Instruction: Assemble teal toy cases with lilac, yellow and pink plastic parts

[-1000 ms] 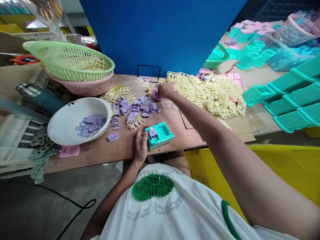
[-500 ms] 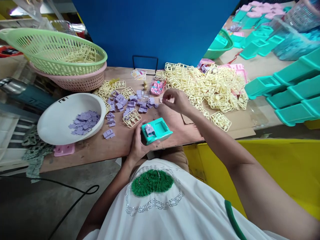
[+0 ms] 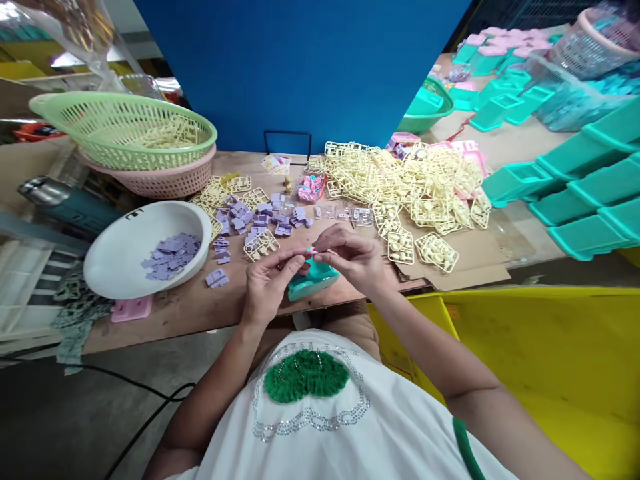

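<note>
Both my hands meet above a teal box at the table's front edge. My left hand and my right hand pinch a tiny pink and teal piece between their fingertips; its shape is too small to tell. The hands hide much of the box's top. Behind them lie small clear parts and a bag of pink and blue pieces. Purple parts are scattered to the left, and cream frames are heaped to the right.
A white bowl with purple pieces stands at the left, below stacked green and pink baskets. A blue panel rises behind the table. Teal boxes fill the right side, above a yellow bin.
My left hand has let go of the teal box and come up over it. My right hand has moved back toward me, and both now hold the small piece.
</note>
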A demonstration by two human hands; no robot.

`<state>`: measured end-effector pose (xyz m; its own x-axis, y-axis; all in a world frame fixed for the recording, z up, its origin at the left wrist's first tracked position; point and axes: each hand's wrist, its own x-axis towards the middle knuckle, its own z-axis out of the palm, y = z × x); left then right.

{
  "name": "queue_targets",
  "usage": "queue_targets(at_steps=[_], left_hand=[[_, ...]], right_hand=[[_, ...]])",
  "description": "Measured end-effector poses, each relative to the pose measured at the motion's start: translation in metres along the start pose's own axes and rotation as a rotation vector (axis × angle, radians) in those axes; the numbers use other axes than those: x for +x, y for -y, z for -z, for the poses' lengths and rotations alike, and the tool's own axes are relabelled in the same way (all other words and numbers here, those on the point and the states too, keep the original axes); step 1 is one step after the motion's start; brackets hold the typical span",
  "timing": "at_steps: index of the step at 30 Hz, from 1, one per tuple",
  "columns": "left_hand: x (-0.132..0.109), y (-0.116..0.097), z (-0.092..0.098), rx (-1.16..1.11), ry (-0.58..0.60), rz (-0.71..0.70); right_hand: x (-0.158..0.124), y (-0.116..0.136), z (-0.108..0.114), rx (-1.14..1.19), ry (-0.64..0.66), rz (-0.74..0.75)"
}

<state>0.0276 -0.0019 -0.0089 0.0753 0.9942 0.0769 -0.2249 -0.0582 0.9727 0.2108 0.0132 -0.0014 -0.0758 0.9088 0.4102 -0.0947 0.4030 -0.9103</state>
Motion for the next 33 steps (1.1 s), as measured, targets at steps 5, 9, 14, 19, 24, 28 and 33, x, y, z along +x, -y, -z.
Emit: queue_targets(at_steps=[5,9,14,19,24,28,33], left_hand=[[-0.005,0.002,-0.004,-0.156,-0.073,0.114],[-0.01,0.002,0.0,-0.221,-0.061,0.164],[-0.009,-0.002,0.011,-0.105,-0.064,0.058],[-0.011,-0.003,0.02,0.056,-0.008,-0.047],[-0.017,0.032,0.036,0.392,-0.026,-0.187],[-0.02,0.066,0.044,0.598,0.048,-0.145],[-0.02,0.06,0.039,0.711,0.038,-0.273]], right_hand=[[-0.014,0.0,-0.011,-0.145,0.003,0.146],[-0.021,0.006,-0.014,-0.363,0.081,0.337],[-0.019,0.015,-0.017,-0.441,0.169,0.305],[-0.014,0.02,-0.018,-0.545,0.275,0.305],[-0.013,0.013,-0.015,-0.552,0.183,0.206],[-0.017,0.008,-0.01,-0.539,0.148,0.062],[-0.026,0.008,-0.014,-0.547,0.14,0.077]])
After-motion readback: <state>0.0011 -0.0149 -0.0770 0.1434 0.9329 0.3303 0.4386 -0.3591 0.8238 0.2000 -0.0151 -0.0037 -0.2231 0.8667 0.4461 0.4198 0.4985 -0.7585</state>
